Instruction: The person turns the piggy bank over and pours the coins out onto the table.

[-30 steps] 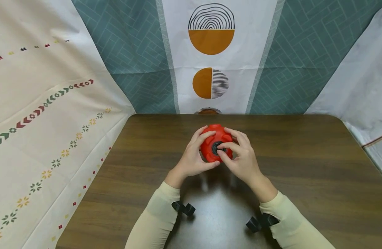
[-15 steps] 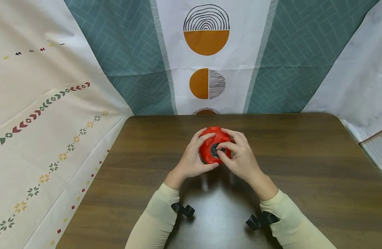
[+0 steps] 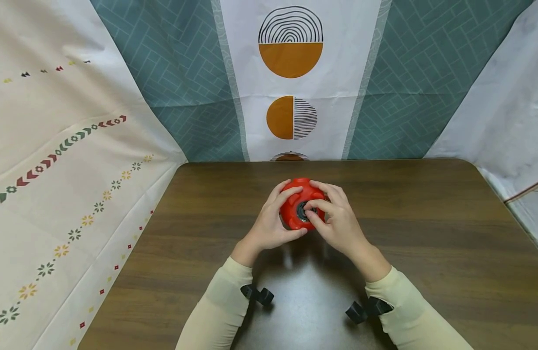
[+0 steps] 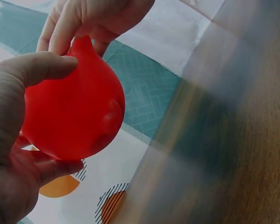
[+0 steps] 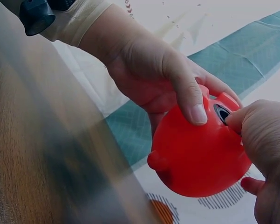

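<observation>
Head view: we hold a red ball [image 3: 300, 209] between both hands above the brown table [image 3: 426, 253], near its middle and clear of the surface. Our left hand [image 3: 269, 223] cups the ball's left side, thumb underneath and fingers curled over the top. Our right hand [image 3: 339, 221] closes on the right side, with the fingertips [image 3: 310, 206] pinching at the dark round plug [image 3: 303, 212] in the face turned toward us. Patterned cloth [image 3: 291, 78] hangs behind the table.

Left wrist view: the ball [image 4: 72, 114] sits in our left hand [image 4: 11, 154], thumb pressed across its upper side and a finger under it. The right hand [image 4: 91, 21] grips the ball's far end, above.

Right wrist view: the ball [image 5: 198, 161] lies between both hands. The left hand [image 5: 153, 77] wraps it from behind, thumb flat on the red skin. The right hand [image 5: 263, 144] curls against the plug [image 5: 222, 113].
</observation>
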{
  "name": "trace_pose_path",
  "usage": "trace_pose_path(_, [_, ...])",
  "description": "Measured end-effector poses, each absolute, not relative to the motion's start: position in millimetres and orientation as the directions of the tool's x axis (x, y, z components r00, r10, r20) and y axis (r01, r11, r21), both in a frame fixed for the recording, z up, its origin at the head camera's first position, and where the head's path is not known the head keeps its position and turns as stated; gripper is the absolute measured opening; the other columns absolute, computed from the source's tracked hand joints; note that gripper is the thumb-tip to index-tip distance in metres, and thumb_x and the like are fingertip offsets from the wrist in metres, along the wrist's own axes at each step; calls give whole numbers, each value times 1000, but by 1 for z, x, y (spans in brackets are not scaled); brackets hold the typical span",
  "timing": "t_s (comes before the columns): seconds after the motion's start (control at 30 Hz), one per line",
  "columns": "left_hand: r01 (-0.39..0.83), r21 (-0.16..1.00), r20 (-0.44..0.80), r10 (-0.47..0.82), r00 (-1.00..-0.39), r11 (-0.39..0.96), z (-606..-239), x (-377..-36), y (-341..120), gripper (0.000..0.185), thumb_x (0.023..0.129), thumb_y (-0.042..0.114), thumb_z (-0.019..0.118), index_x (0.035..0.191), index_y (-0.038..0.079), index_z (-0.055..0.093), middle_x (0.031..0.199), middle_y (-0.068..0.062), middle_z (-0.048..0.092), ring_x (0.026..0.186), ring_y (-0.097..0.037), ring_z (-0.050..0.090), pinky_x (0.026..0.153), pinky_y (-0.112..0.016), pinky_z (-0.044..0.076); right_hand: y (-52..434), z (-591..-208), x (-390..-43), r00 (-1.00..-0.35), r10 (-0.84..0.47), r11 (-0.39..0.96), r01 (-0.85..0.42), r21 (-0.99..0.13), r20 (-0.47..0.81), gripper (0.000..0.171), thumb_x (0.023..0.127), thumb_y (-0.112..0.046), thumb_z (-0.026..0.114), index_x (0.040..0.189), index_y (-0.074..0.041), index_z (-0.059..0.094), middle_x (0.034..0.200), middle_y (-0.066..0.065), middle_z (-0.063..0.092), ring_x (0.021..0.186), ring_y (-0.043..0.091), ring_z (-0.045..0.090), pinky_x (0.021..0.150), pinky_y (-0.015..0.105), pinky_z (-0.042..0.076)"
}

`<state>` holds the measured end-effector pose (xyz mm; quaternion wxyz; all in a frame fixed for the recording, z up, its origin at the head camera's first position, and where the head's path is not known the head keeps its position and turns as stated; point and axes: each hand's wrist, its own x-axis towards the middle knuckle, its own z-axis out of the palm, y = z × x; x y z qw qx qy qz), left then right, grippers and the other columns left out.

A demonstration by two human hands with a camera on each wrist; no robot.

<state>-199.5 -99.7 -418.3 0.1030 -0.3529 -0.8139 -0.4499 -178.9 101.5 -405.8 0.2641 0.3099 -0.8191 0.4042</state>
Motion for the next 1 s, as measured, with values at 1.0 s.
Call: trace_pose_path(1.0, [657, 667, 459, 500, -734, 353, -418, -200, -102, 82, 70, 25, 85, 141, 25, 43, 152, -4, 27, 131, -20, 37, 93, -36, 50, 105, -404, -179, -735, -305, 463, -670, -580, 606, 12, 81, -6, 76, 86, -16, 73, 138, 7, 49, 127, 26, 38, 85, 46, 53])
